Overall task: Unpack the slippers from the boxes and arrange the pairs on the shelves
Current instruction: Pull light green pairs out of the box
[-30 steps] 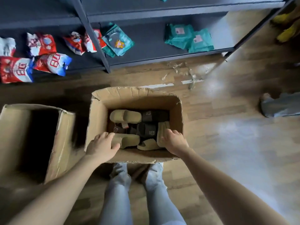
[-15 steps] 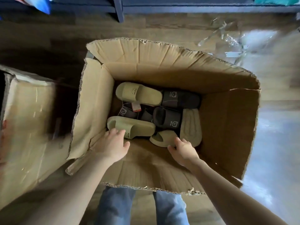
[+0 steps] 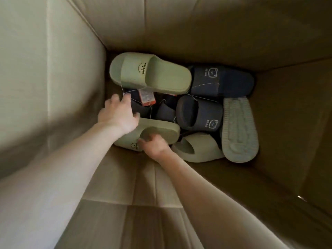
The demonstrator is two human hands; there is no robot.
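The slippers lie in a loose heap at the bottom of the cardboard box [image 3: 53, 69]. The nearest green slipper [image 3: 159, 129] rests against the box's near wall, and the right hand [image 3: 154, 146] grips it – fingers curled into the opening under its strap. The left hand [image 3: 118, 114] reaches down just beside it, fingers spread and fairly straight over a dark slipper [image 3: 142, 108]; it is blurred, and it grips nothing. An orange tag [image 3: 147, 97] on a thin string lies just past its fingertips. Beyond that a second green slipper [image 3: 149, 72] lies on top of the pile, strap up. To the right are two navy slippers [image 3: 221, 81] – one behind the other – then a pale slipper [image 3: 197, 148] and a green one turned sole up [image 3: 239, 130] against the right wall.
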